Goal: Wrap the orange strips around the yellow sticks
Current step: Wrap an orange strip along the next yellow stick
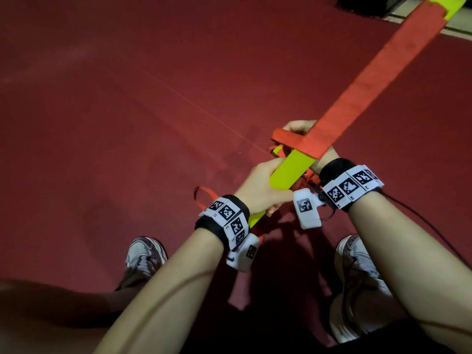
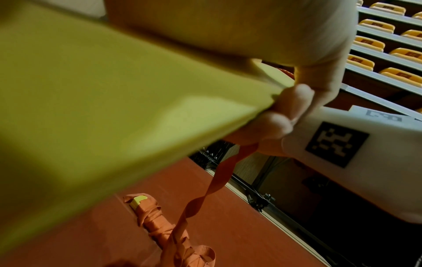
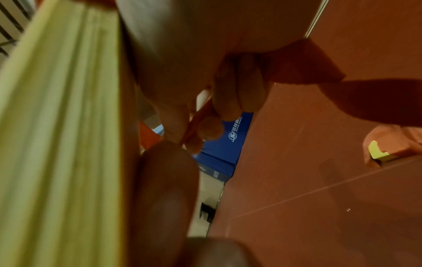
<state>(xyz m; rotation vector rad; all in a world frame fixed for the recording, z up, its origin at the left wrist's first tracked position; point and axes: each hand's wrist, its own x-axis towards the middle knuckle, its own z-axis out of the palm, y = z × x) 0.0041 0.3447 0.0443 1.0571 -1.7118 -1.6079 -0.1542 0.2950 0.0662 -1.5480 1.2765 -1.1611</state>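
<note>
A long yellow stick (image 1: 291, 169) slants from near my left wrist up to the far right, most of its length covered in orange strip (image 1: 378, 80). My left hand (image 1: 260, 185) grips the bare yellow part near its lower end; the yellow stick (image 2: 114, 108) fills the left wrist view. My right hand (image 1: 301, 129) reaches under the stick and pinches the loose orange strip (image 1: 283, 137) at the edge of the wrapping. Its fingers (image 3: 237, 94) curl round the strip. A second stick (image 2: 157, 222), wrapped in orange with a yellow tip, lies on the floor below.
Red sports flooring (image 1: 127, 111) lies all round. My two shoes (image 1: 145, 254) (image 1: 357, 261) stand below the hands. Loose orange strip (image 1: 204, 195) trails on the floor by my left wrist. Rows of orange-yellow seats (image 2: 388, 45) and a blue mat (image 3: 223, 144) are at the floor's edge.
</note>
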